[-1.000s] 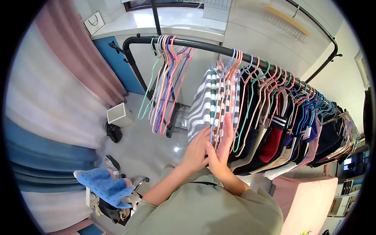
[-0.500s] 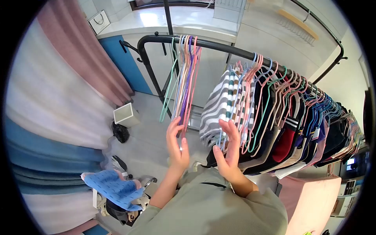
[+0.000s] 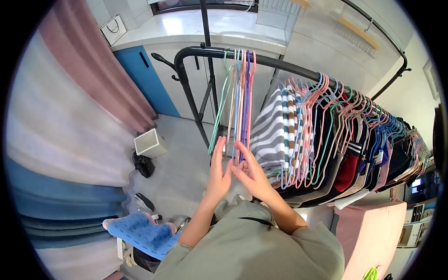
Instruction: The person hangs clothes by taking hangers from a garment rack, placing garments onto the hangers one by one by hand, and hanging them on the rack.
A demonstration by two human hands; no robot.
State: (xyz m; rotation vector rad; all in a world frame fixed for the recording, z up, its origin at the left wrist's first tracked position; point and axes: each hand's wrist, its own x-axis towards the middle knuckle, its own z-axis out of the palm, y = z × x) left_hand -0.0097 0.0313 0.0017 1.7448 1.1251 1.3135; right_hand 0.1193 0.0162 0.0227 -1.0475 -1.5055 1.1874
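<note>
A bunch of empty hangers point(image 3: 241, 98) in green, beige, purple and pink hangs near the left end of the black rail point(image 3: 289, 69). At its lower ends, my left hand point(image 3: 220, 172) is held up on the left with the fingers stretched out. My right hand point(image 3: 252, 172) faces it from the right, fingers extended and thumb close to the left hand. Whether either palm touches the hangers I cannot tell. Just right of my right hand hang striped grey-and-white cloths point(image 3: 270, 133) on hangers.
Dark garments on coloured hangers point(image 3: 347, 168) fill the rail further right. A white bin point(image 3: 150, 143) and black bag point(image 3: 143, 164) stand on the floor at left, near the curtains point(image 3: 70, 116). A blue cloth point(image 3: 142, 233) lies at lower left, a pink-covered block point(image 3: 368, 233) at lower right.
My right hand has moved left, from the striped cloths to the empty hangers. My left hand has shifted slightly right, so the two are closer together. The view has shifted a little.
</note>
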